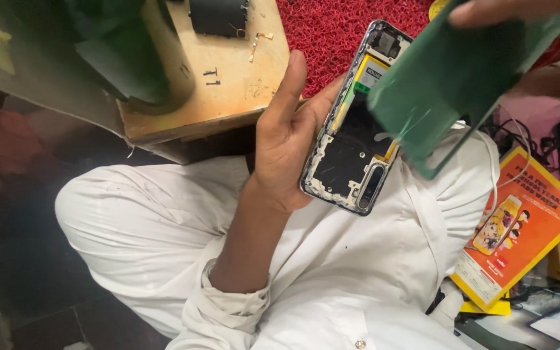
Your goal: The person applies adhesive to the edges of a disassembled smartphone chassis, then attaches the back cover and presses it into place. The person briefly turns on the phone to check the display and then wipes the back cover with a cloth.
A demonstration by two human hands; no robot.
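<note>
My left hand (284,133) holds an opened phone (351,139) by its edge, its inside facing up: a dark plate, yellow strips and a silver frame. My right hand (513,10), at the top right edge, grips a green back cover (452,81) that is lifted off the phone and tilted. A thin strand of glue stretches between cover and phone. The rest of my right hand is out of view. Both sit above my lap in white clothes.
A low wooden board (228,71) with small screws and a black part (218,16) lies at upper left. Behind it is a red mat (332,32). An orange printed packet (520,227), white cables and dark gear lie at the right.
</note>
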